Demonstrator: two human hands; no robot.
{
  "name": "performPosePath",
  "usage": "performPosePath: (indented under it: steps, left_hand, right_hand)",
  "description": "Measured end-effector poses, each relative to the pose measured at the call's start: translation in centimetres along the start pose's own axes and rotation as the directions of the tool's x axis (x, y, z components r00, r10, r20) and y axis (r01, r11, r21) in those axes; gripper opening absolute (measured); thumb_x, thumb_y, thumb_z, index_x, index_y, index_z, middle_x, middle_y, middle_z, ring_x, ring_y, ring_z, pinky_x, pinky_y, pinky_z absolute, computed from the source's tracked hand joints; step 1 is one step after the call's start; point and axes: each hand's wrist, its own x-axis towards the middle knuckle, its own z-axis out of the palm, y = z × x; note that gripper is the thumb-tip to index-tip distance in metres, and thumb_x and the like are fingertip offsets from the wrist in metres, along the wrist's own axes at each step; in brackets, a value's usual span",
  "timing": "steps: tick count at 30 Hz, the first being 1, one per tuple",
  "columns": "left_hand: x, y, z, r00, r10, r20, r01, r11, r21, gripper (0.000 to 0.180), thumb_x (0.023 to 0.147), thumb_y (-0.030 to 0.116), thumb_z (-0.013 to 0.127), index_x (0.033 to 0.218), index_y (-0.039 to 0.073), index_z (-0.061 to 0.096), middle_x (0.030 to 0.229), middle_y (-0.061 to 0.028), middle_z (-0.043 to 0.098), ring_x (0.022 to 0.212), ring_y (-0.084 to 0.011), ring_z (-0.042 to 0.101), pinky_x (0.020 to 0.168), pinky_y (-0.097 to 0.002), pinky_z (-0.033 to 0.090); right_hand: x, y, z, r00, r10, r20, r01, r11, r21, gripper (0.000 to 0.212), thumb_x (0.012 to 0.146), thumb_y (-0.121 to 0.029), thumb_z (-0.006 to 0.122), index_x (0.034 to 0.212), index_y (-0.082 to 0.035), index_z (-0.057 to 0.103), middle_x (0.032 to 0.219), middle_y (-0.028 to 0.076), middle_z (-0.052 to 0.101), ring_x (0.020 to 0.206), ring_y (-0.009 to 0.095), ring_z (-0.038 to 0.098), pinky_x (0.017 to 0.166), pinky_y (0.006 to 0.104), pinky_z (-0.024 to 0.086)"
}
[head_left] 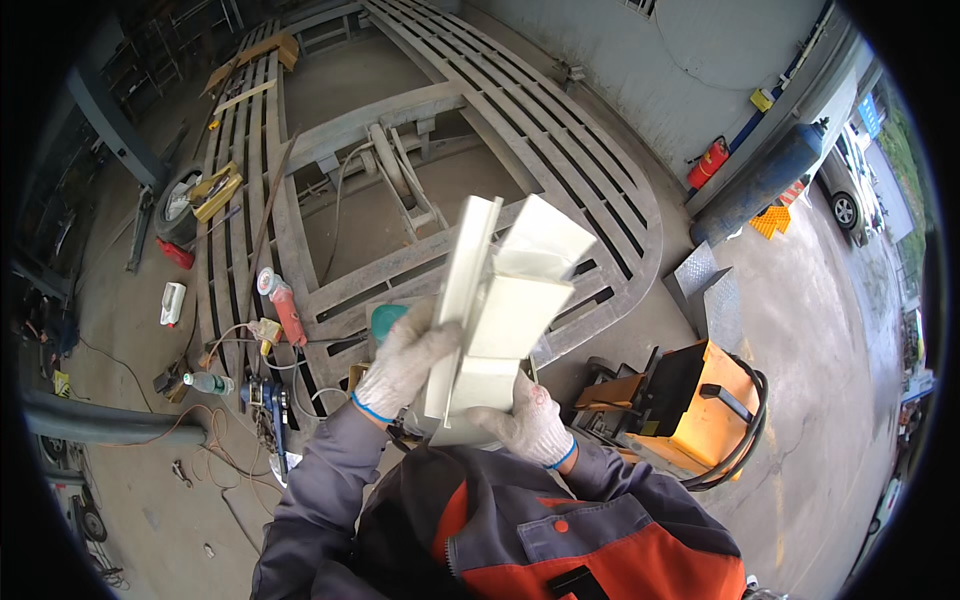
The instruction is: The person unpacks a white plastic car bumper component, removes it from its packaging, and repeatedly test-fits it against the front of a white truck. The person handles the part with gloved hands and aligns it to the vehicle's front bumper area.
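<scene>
I hold a long white box-like piece [497, 315] in front of my chest. It has creased panels, with flaps spread apart at its far end; I cannot tell whether it is card or thin sheet. My left hand [408, 355], in a pale knit glove with a blue cuff edge, is closed round its left side panel. On the lower right, my gloved right hand [527, 420] grips the near part, thumb laid across the front face. Most of my left fingers are hidden behind the panel. A green rounded thing [387, 322] shows behind my left hand.
A slotted metal frame platform [600, 185] spreads ahead. At left lie a red angle grinder [285, 308], a plastic bottle [208, 382], cables and a yellow toolbox [215, 192]. An orange machine [700, 410] with black hoses stands right, near a blue gas cylinder [765, 180] and fire extinguisher [710, 160].
</scene>
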Motion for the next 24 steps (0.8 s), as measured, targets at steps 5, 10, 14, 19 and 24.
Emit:
performPosePath:
  steps: [5,10,14,19,24]
  left_hand:
    - [-0.7,-2.6,-4.5,0.938,-0.135,-0.320,0.031,0.950,-0.310,0.041,0.095,0.028,0.065,0.123,0.000,0.057,0.107,-0.0118,0.067,0.093,-0.0239,0.068,0.083,-0.0377,0.058]
    - [-0.9,-4.4,-7.8,0.840,-0.173,-0.515,-0.098,0.883,-0.458,0.031,0.094,0.033,0.066,0.104,0.006,0.059,0.087,-0.0094,0.064,0.072,-0.0223,0.064,0.062,-0.0379,0.056]
    - [-2.4,-5.0,-9.4,0.700,-0.142,-0.700,-0.237,0.878,-0.415,0.033,0.093,0.034,0.068,0.110,0.008,0.056,0.087,-0.0091,0.063,0.072,-0.0225,0.063,0.066,-0.0366,0.055]
    - [-3.9,-8.7,-9.0,0.571,-0.208,-0.794,-0.242,0.882,-0.405,0.029,0.094,0.031,0.068,0.110,0.008,0.059,0.091,-0.0060,0.062,0.078,-0.0201,0.063,0.071,-0.0355,0.055]
    - [-4.5,-12.4,-5.3,0.491,-0.259,-0.831,-0.250,0.872,-0.420,0.040,0.094,0.024,0.067,0.125,0.001,0.056,0.102,-0.0105,0.067,0.089,-0.0230,0.069,0.081,-0.0391,0.059]
  right_hand:
    - [2.7,-1.2,-1.1,0.991,0.062,0.115,-0.067,0.997,0.044,0.063,0.086,-0.043,0.078,0.126,0.002,0.058,0.104,0.025,0.072,0.101,0.040,0.070,0.086,0.0444,0.055]
    - [6.5,0.9,-3.8,0.995,0.029,0.099,-0.027,0.999,-0.024,0.062,0.088,-0.045,0.075,0.127,0.001,0.060,0.105,0.025,0.072,0.101,0.040,0.070,0.087,0.0460,0.055]
    - [13.5,2.9,-7.9,0.983,0.052,0.175,-0.011,0.974,-0.227,0.068,0.089,-0.051,0.071,0.124,0.005,0.061,0.106,0.028,0.071,0.104,0.043,0.069,0.089,0.0475,0.054]
    - [25.1,12.1,-11.6,0.945,0.100,0.310,0.049,0.897,-0.438,0.078,0.087,-0.059,0.069,0.124,0.009,0.060,0.119,0.034,0.065,0.116,0.045,0.063,0.098,0.0480,0.049]
    - [34.9,23.5,-11.7,0.882,0.090,0.462,0.163,0.863,-0.478,0.077,0.085,-0.055,0.072,0.128,0.007,0.061,0.121,0.031,0.067,0.115,0.043,0.064,0.099,0.0458,0.049]
